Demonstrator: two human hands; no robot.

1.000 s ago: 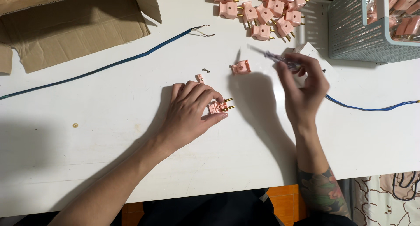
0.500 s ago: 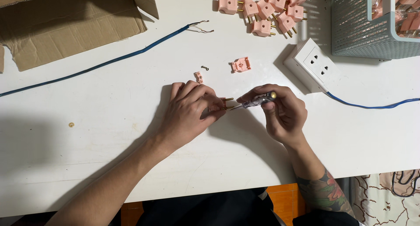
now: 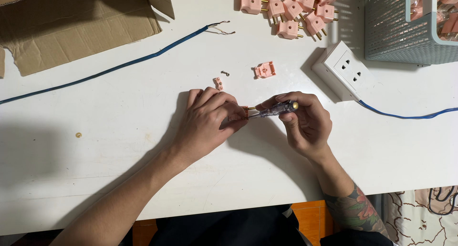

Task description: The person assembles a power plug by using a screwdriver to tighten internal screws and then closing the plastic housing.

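Note:
My left hand (image 3: 208,118) presses a pink plug body (image 3: 238,113) with brass pins down on the white table (image 3: 95,169). My right hand (image 3: 305,122) holds a small clear-handled screwdriver (image 3: 276,109), its tip set against the plug. Just beyond my left fingers lie a small pink clamp piece (image 3: 218,83) and a loose screw (image 3: 225,74). A pink plug cover (image 3: 265,70) lies open a little further back.
A pile of pink plugs (image 3: 291,10) lies at the back. A white wall socket (image 3: 343,70) with a blue cable (image 3: 405,115) sits right, beside a grey-green basket (image 3: 405,26). A blue wire (image 3: 119,67) with bare ends runs left, past a cardboard box (image 3: 71,26).
My right hand came down from near the socket with the screwdriver and brought its tip to the plug under my left hand. The left hand stayed put.

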